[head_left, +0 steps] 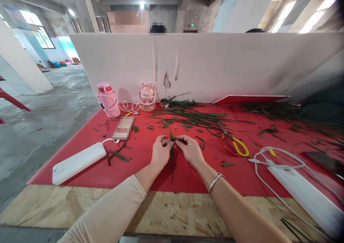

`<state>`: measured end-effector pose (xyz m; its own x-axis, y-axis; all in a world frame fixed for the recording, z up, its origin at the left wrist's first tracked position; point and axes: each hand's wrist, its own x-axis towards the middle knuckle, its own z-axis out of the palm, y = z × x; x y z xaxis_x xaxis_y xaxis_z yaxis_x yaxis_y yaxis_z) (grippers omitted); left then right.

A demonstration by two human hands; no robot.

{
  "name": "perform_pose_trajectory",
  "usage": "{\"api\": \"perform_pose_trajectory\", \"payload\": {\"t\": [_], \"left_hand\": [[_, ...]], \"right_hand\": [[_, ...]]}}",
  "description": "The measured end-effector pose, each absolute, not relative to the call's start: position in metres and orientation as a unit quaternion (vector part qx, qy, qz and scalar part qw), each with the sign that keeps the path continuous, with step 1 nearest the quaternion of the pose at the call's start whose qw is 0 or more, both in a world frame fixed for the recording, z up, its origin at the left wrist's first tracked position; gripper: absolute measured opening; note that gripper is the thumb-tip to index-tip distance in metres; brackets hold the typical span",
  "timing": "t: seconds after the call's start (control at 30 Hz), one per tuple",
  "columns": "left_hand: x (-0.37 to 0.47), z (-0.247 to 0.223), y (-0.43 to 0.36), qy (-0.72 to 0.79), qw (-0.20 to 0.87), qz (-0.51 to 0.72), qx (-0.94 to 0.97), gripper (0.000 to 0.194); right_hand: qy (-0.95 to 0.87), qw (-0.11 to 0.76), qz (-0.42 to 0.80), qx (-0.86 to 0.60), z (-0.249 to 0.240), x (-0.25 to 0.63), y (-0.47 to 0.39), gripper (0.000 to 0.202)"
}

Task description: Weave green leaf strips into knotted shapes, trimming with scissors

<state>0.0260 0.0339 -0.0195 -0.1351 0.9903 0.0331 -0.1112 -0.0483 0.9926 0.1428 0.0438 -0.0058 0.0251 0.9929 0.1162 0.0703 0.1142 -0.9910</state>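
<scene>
In the middle of the table, both hands pinch a small green leaf weaving (172,138) made of narrow blades. My left hand (161,150) grips its left side between thumb and fingers. My right hand (191,150), below a silver bangle, closes on its right side. One blade points up from the weaving, and a long one hangs down between my wrists. Behind the hands lies a loose pile of long green leaf strips (193,117). Scissors (233,144) with red and yellow handles rest to the right of my right hand.
A white power bank (79,163) lies at left, cabled to a blurred-out item (123,128). A pink bottle (109,100) and a clear pink bottle (147,97) stand before a white partition (215,64). Another white power bank (303,196) with looped cable lies at right.
</scene>
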Motion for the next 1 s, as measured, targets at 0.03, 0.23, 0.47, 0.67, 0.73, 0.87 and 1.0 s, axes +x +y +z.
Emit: {"api": "perform_pose_trajectory", "payload": {"t": [0.03,0.23,0.47,0.67,0.73,0.87,1.0], "left_hand": [[0.026,-0.020,0.035,0.489,0.501,0.564,0.438,0.032],[0.026,-0.014,0.034,0.440,0.533,0.553,0.465,0.019],[0.026,-0.004,0.027,0.511,0.476,0.534,0.477,0.015],[0.032,0.005,0.024,0.495,0.585,0.516,0.383,0.006],[0.032,0.006,0.024,0.496,0.594,0.520,0.361,0.005],[0.030,0.007,0.026,0.495,0.601,0.522,0.349,0.006],[0.028,0.005,0.027,0.481,0.602,0.529,0.355,0.010]], "right_hand": [[-0.529,0.513,0.459,-0.496,-0.006,0.142,0.043,0.018],[-0.557,0.503,0.448,-0.485,-0.002,0.142,0.045,0.011],[-0.671,0.425,0.329,-0.510,0.006,0.155,0.047,0.015],[-0.677,0.410,0.299,-0.534,0.005,0.151,0.044,0.016],[-0.675,0.414,0.292,-0.536,0.005,0.150,0.044,0.016],[-0.657,0.429,0.312,-0.536,0.001,0.148,0.044,0.019],[-0.646,0.455,0.327,-0.518,0.000,0.150,0.044,0.022]]}}
